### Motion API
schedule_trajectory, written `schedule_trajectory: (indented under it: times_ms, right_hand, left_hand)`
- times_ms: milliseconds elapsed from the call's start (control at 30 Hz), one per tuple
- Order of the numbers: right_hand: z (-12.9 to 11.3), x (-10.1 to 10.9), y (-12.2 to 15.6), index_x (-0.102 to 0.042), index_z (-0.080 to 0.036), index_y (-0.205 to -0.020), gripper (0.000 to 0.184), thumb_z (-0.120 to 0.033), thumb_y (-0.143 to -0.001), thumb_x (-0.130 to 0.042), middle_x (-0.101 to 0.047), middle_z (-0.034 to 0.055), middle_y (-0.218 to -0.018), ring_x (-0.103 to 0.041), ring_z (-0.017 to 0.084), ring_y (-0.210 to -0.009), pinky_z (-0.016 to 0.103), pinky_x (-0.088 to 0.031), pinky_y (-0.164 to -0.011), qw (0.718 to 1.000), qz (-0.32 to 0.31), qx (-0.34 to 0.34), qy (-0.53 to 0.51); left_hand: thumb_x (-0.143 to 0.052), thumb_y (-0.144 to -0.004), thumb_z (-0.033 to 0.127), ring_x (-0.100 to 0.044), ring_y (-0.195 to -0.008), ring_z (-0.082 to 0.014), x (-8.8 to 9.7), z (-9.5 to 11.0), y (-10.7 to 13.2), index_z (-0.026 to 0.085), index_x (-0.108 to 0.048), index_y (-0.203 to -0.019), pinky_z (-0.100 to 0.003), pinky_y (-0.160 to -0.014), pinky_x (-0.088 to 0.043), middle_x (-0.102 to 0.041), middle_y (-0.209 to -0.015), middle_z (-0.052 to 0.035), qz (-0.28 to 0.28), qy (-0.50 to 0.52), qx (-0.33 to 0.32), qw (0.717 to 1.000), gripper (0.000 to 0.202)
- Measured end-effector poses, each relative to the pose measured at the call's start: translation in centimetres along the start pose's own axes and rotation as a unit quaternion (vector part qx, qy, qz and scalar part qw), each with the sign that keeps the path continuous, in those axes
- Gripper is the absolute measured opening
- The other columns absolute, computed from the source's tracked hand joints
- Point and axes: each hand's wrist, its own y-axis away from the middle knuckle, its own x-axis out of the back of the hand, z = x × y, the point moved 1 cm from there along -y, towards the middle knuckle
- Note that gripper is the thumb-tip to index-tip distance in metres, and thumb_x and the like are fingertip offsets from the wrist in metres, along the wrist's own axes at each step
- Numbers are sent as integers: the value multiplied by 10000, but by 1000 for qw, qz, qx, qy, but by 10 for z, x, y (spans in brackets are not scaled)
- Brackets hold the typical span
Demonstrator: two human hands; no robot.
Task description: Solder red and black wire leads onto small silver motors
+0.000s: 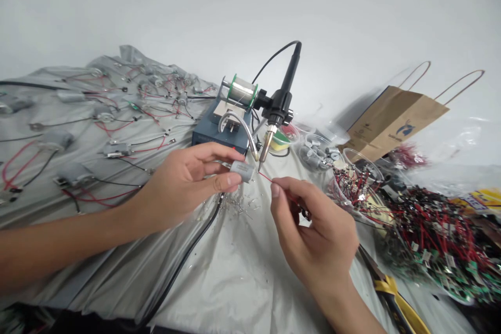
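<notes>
Between the thumb and fingers of my left hand (191,177) is a small grey cylindrical motor (241,171), its end facing right. My right hand (313,224) pinches a thin red wire (266,176), whose far end reaches up to the tip of a soldering iron (268,143). The iron is clamped in a stand, tip down, just right of the motor. Beside that tip ends a curved metal solder feed tube (245,128). A solder spool (242,91) sits on the blue soldering station (207,128) behind. Whether wire and motor touch I cannot tell.
Several wired motors (117,148) lie across the grey sheet on the left. At right are a tub of bare motors (317,151), heaps of red and black wires (442,235), a paper bag (395,122) and yellow-handled pliers (391,292). A black cable (191,245) crosses the front.
</notes>
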Motion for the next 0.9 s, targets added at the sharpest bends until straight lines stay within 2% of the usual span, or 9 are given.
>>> schedule_trajectory:
  times_ms: [400, 667, 800, 900]
  right_hand:
    - [-1, 1, 1, -733, -184, -1003, 71, -130, -989, -689, -650, -71, -699, -584, 50, -554, 166, -473, -553, 1000, 4, 0, -2]
    - [2, 2, 2, -718, -177, -1020, 83, -110, -989, -681, -618, -71, -705, -557, 41, -557, 160, -443, -535, 1000, -9, 9, -18]
    - [4, 5, 4, -711, -171, -1034, 105, -86, -987, -671, -595, -71, -707, -535, 35, -559, 151, -435, -537, 999, -15, 25, -28]
    - [5, 6, 5, -703, -175, -1040, 114, -78, -994, -663, -600, -68, -714, -530, 32, -563, 146, -436, -542, 999, -13, 26, -32]
  left_hand:
    - [-892, -901, 366, -770, -862, -149, 3, -1, 2, 244, -807, -1147, -222, -810, -600, -859, -982, -17, 13, -69, -8, 997, 288]
    - [-890, -906, 309, -777, -978, -164, 4, 2, 5, 250, -801, -1142, -213, -856, -597, -853, -1077, -27, -4, -62, -23, 998, 259]
    - [-881, -914, 303, -781, -933, -134, 4, 1, 8, 261, -797, -1151, -167, -812, -601, -857, -1056, -16, -9, -69, -22, 997, 254]
    - [-876, -902, 276, -793, -824, -127, 4, -1, 8, 256, -801, -1126, -159, -718, -620, -867, -1002, -16, -15, -63, -45, 997, 237]
